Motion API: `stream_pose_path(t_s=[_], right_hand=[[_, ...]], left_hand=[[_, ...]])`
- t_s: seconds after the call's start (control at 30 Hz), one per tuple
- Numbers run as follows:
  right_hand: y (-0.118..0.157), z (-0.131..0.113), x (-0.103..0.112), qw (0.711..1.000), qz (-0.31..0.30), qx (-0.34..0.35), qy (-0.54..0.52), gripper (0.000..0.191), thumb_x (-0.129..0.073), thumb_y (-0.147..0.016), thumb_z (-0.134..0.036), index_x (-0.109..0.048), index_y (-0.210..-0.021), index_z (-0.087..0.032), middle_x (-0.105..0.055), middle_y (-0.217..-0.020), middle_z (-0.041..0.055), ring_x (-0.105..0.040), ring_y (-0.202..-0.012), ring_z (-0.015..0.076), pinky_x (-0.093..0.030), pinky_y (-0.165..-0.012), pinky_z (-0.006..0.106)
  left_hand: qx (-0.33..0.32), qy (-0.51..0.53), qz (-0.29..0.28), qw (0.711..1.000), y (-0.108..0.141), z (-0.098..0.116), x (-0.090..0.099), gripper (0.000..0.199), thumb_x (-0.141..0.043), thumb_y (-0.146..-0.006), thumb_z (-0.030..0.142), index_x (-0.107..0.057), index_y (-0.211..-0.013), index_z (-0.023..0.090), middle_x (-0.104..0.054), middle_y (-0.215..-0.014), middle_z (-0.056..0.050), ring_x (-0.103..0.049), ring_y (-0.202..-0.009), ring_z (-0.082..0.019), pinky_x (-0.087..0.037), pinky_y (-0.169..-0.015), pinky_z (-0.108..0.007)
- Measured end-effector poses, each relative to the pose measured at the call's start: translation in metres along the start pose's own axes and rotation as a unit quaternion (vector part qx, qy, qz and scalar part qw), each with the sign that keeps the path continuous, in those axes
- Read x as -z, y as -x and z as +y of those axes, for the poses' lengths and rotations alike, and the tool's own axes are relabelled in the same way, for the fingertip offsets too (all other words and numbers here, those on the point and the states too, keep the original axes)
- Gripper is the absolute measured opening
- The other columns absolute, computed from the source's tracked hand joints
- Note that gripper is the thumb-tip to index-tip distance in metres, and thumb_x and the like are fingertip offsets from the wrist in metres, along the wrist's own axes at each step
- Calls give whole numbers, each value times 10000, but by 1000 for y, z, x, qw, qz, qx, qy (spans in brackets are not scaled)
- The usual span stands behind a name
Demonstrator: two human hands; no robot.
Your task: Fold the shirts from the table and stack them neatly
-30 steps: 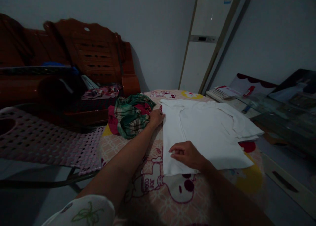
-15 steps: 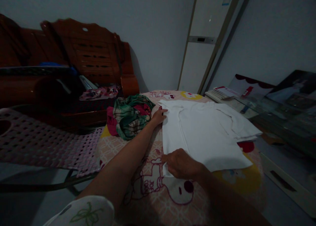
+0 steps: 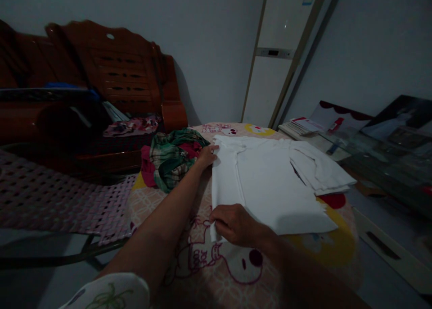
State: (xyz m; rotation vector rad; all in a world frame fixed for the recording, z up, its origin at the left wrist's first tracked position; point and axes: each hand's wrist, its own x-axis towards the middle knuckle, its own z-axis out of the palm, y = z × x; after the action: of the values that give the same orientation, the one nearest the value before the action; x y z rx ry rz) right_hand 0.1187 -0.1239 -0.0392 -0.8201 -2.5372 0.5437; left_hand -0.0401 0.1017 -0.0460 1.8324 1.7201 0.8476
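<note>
Head view, dim light. White shirt [image 3: 270,187] lies spread from the centre to the right of the frame, on a round counter [image 3: 153,205] under a cartoon-dog cloth [image 3: 251,268]. Right grip [image 3: 232,223], lower centre, is curled closed on the shirt's near left corner; a tuft of fabric pokes out below the fingers. Left grip [image 3: 206,156], just above centre, is at the far left corner, fingertips at the edge; whether it pinches, I cannot tell.

Risks, as I judge them. Hold looks uneven: a tug from the right alone would likely skew the left edge and crease the panel beside the long seam [image 3: 240,183]. Layers might slide apart if the fingers have caught only the top one; the count is hidden. Green plaid garment [image 3: 168,165], heaped left of centre, lies close beside the left forearm; an outward sweep could snag it. Folded white section [image 3: 319,169], right of centre, could lose its folds under a hard leftward pull, if it belongs to the shirt, which I can't confirm.
</note>
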Motion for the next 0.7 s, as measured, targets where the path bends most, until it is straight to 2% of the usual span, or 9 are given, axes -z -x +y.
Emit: stream_pose_path(t_s=[0.07,0.2,0.33,0.47,0.6,0.7], right_hand=[[-2,-1,-4,1000,-3,12,-9,135,-490,-857,-122,-603,-905,-178,-683,-880,40,-579,-749,144,-410,-711,242],[-6,-3,-12,999,-16,18,-37,154,-493,-839,-110,-615,-910,-173,-695,-890,44,-593,-765,150,-423,-726,243],[-11,-5,-16,996,-24,14,-85,190,-501,-814,-88,-634,-917,-177,-706,-911,36,-606,-779,143,-432,-731,228],[-11,-6,-17,992,-13,2,-125,233,-526,-810,-95,-683,-965,-172,-722,-943,48,-634,-816,151,-447,-753,231],[-7,-3,-13,986,23,-50,-155,320,-564,-788,-111,-716,-1064,-170,-716,-822,26,-611,-694,133,-438,-675,220],[-3,2,-4,980,57,-115,-151,252,-575,-798,-136,-748,-979,-159,-688,-725,16,-565,-621,120,-409,-627,221]], left_hand=[[0,-6,-5,1000,-1,-3,3,634,-635,-647,6,-673,-1260,165,-736,-1052,-45,-681,-938,-225,-532,-795,-250],[-16,-1,-19,1000,-2,-11,5,679,-632,-608,4,-661,-1264,178,-720,-1134,-38,-667,-999,-225,-533,-803,-238],[-16,-18,-44,999,-2,-13,3,685,-611,-634,30,-636,-1304,175,-726,-1101,-48,-681,-922,-205,-529,-787,-231],[-21,-64,-24,997,0,-10,0,685,-608,-646,46,-623,-1321,159,-702,-1189,-89,-674,-1003,-238,-515,-858,-259],[-26,-111,-2,993,3,-8,-1,658,-629,-652,76,-634,-1304,161,-681,-1252,-99,-649,-1107,-252,-486,-949,-264],[-48,-129,22,990,1,-9,-2,640,-634,-633,76,-660,-1264,181,-681,-1258,-94,-642,-1131,-247,-478,-967,-254]])
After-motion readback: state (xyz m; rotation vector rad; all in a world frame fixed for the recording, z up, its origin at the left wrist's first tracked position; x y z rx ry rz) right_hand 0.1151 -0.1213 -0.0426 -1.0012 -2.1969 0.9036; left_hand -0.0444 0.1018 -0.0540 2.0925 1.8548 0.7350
